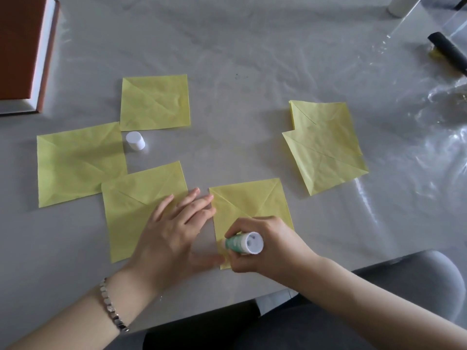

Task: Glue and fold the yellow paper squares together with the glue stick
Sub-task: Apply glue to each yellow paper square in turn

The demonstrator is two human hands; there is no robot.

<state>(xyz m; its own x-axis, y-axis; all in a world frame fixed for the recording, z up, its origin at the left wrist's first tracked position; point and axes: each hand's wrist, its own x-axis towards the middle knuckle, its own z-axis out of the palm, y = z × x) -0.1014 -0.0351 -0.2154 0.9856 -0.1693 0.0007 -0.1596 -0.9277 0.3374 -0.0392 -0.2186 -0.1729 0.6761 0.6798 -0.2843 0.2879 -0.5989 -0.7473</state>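
Several creased yellow paper squares lie on the grey table. My right hand point(262, 246) grips a green and white glue stick point(243, 243), its tip down on the lower left part of the near middle square point(252, 200). My left hand point(174, 228) lies flat with spread fingers, pressing the left edge of that square and resting partly on the neighbouring square point(134, 208). Further squares lie at the left point(75, 165) and at the back point(154, 102). Two overlapping squares point(326, 147) lie to the right. The white glue cap point(135, 140) stands between the left squares.
A brown book point(25, 49) lies at the far left corner. Crinkled clear plastic film point(434, 117) covers the right side, with a black marker point(449, 53) on it and a white cylinder point(401, 5) at the far edge. The table's near edge runs just below my wrists.
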